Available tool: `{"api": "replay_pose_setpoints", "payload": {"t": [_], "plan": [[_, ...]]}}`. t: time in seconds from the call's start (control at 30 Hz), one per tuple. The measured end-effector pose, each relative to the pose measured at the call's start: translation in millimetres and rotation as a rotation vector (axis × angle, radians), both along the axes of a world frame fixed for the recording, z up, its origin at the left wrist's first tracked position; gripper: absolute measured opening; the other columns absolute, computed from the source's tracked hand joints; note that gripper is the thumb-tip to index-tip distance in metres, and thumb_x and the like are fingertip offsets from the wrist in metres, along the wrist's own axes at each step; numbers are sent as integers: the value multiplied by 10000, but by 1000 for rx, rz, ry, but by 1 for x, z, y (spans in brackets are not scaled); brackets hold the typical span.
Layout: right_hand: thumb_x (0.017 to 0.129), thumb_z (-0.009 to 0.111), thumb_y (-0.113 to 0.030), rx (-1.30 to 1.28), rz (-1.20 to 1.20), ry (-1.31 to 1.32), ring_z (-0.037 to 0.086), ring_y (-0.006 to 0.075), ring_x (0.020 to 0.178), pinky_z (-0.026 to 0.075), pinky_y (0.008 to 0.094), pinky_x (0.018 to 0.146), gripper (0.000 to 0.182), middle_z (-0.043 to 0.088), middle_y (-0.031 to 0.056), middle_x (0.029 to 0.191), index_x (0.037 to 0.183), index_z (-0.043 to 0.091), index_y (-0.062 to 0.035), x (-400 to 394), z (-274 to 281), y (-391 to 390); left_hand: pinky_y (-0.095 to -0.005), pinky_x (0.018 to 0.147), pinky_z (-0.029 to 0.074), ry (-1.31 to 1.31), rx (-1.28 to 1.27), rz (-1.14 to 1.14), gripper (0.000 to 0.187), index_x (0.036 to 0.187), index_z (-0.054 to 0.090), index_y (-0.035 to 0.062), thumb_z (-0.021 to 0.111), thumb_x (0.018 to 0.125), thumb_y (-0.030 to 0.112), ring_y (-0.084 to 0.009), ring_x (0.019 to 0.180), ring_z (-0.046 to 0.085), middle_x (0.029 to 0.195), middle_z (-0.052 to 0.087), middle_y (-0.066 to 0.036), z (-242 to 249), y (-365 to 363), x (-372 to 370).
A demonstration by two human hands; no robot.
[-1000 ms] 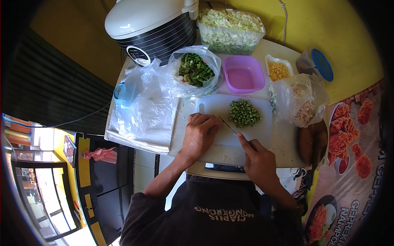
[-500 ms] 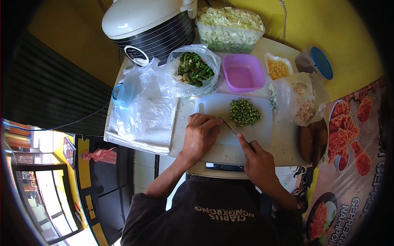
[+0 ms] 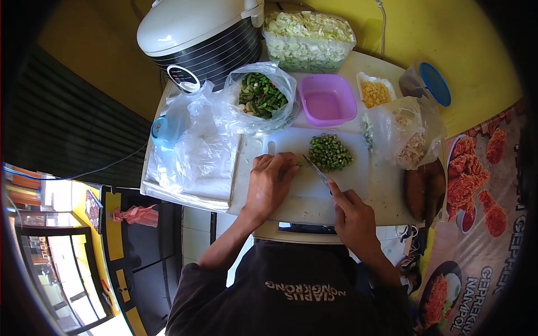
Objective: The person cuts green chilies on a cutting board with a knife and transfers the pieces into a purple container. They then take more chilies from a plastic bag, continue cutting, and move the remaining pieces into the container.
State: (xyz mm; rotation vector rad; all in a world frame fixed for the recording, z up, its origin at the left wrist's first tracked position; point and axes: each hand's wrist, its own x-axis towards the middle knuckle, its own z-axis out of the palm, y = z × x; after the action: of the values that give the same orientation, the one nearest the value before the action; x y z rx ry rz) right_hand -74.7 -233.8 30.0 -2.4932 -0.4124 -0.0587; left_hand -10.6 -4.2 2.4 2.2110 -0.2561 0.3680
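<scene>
On the white cutting board (image 3: 342,187) lies a pile of chopped green vegetable pieces (image 3: 330,152). My right hand (image 3: 353,215) grips a knife (image 3: 318,171) by its handle, the index finger stretched along the top. Its blade points up and left, the tip between the pile and my left fingers. My left hand (image 3: 272,185) is closed at the board's left side, fingers pinched; a bit of green shows at the fingertips, mostly hidden. Above the board stand a plastic bag (image 3: 232,106) of cut green vegetables with some pale and red bits, and a purple container (image 3: 328,101).
A rice cooker (image 3: 207,47) stands at the back left, beside a tub of chopped cabbage (image 3: 308,42). Plastic wrapping (image 3: 202,151) covers a tray at left. To the right are a tray of yellow pieces (image 3: 375,94), a bag of pale shreds (image 3: 412,143) and a blue-lidded container (image 3: 434,84).
The whole view has shifted slightly. The knife tip has lifted a little, away from my left fingertips. My left fingers stay pinched at the same part of the board.
</scene>
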Motion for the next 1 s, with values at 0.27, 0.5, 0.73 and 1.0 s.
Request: {"api": "replay_pose_setpoints", "payload": {"t": [0.27, 0.5, 0.73, 1.0], "plan": [[875, 663, 41, -22, 46, -73, 663, 275, 691, 550, 415, 617, 721, 609, 88, 917, 1551, 544, -179, -3, -5, 1, -401, 940, 457, 58, 19, -26, 260, 1145, 670, 95, 765, 904, 82, -240, 927, 712, 935, 781, -48, 5, 0, 2], [879, 664, 26, -78, 58, -72, 654, 275, 683, 548, 416, 611, 723, 599, 89, 917, 1559, 532, -180, -6, -5, 2, -403, 937, 456, 32, 10, -24, 240, 1112, 668, 94, 773, 896, 77, -247, 920, 710, 930, 782, -47, 2, 0, 2], [876, 659, 41, -71, 72, -37, 657, 288, 676, 552, 424, 615, 701, 609, 104, 913, 1541, 549, -151, -7, 0, -1, -382, 991, 469, 61, 44, -6, 281, 1121, 681, 88, 816, 874, 95, -241, 930, 746, 938, 786, -64, 2, 0, 2], [846, 673, 18, -108, 109, -40, 654, 293, 670, 555, 424, 601, 764, 589, 109, 941, 1574, 490, -125, 10, -2, 17, -396, 933, 457, 29, -5, -9, 207, 1052, 663, 95, 787, 887, 80, -248, 865, 708, 880, 762, -47, 4, -1, 4]]}}
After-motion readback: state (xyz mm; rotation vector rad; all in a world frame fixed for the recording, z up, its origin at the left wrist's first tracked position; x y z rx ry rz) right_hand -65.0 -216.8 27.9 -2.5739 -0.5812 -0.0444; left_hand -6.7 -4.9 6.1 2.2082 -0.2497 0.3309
